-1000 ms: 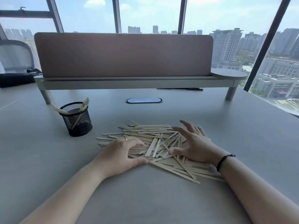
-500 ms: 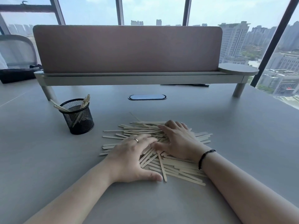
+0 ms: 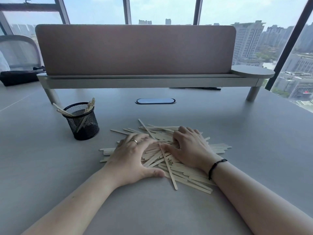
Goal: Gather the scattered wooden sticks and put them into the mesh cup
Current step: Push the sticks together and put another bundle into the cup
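Hands (image 3: 132, 155) gripping nothing, grey desk (image 3: 254, 141), windows (image 3: 160, 9)

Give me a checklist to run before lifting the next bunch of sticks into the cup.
1. Both hands on the pile: ok. The left hand and right hand lie on the sticks.
2. Bunch gripped: not ok. The left hand lies flat; the right fingers curl into the pile, but nothing is lifted.
3. Sticks aligned: not ok. Many cross, and one long stick lies slanted over the rest.
4. Cup upright: ok. The cup stands on the desk, left of the pile.
5. Room in the cup: ok. Only a few sticks lean inside.
6. Path to the cup: ok. Nothing stands between pile and cup.
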The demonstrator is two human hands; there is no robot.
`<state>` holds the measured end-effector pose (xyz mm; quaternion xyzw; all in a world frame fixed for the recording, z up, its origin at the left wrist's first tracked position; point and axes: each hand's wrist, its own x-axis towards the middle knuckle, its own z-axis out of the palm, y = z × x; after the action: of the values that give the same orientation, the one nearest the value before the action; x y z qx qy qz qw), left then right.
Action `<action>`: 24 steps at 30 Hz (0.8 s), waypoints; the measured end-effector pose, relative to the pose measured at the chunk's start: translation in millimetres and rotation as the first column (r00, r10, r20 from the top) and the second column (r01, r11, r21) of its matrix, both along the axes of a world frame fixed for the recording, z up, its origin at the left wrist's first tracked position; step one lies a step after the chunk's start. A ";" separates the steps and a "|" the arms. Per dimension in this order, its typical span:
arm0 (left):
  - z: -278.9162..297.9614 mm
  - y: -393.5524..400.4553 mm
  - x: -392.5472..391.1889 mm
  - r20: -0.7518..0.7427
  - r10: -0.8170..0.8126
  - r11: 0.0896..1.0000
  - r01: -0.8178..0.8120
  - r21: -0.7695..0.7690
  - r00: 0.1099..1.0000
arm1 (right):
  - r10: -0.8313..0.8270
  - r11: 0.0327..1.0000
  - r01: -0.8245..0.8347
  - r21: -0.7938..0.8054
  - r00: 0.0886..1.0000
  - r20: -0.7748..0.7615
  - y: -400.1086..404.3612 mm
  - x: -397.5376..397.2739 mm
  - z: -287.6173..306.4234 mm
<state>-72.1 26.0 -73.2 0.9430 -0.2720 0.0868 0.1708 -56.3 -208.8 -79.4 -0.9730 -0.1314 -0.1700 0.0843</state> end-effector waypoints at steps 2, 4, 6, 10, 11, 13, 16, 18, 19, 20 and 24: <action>0.0 2.3 2.1 -0.096 0.009 1.000 -0.009 -0.003 0.995 | 0.010 1.000 -0.009 -0.019 1.000 0.017 0.2 -0.1 0.1; 0.5 6.3 5.0 -0.152 0.009 1.000 -0.010 -0.006 0.988 | 0.020 0.999 -0.018 -0.046 0.999 0.043 0.6 -1.6 0.4; 1.3 10.0 7.6 -0.133 0.003 1.000 -0.002 0.003 0.991 | 0.030 0.996 -0.024 -0.082 0.997 0.076 0.7 -3.2 0.9; 1.8 10.9 7.2 -0.107 -0.010 1.000 0.011 0.009 0.994 | 0.064 0.990 -0.048 -0.130 0.991 0.118 1.2 -4.7 2.7; 1.0 10.6 6.6 -0.100 -0.015 1.000 0.017 0.017 0.995 | 0.069 0.990 -0.053 -0.130 0.990 0.124 1.5 -5.7 3.6; -1.4 10.7 5.9 -0.082 -0.023 1.000 0.024 0.016 0.996 | 0.053 0.991 -0.036 -0.126 0.989 0.137 1.8 -9.2 6.9; -2.5 11.7 5.9 -0.081 -0.009 1.000 0.007 -0.021 0.997 | 0.003 0.993 0.016 -0.120 0.987 0.159 0.3 -14.7 11.3; -1.9 11.0 5.4 -0.077 0.004 1.000 -0.005 -0.006 0.997 | -0.011 0.994 0.028 -0.104 0.987 0.161 -0.6 -16.5 11.8; -1.2 10.3 5.3 -0.066 0.018 1.000 -0.017 0.015 0.998 | -0.016 0.995 0.032 -0.095 0.987 0.160 -0.8 -16.9 12.1; 0.6 9.4 4.3 -0.051 0.033 0.999 -0.031 0.044 0.998 | -0.022 0.996 0.036 -0.087 0.987 0.159 -0.9 -17.1 12.1; 9.8 3.5 -3.9 0.003 0.060 0.987 -0.060 0.150 0.998 | -0.028 0.996 0.041 -0.075 0.986 0.161 0.7 -18.5 14.9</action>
<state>-76.0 29.5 -63.4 0.9610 -0.2493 0.0705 0.0967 -74.8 -208.0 -64.5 -0.9609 -0.1274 -0.2438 0.0326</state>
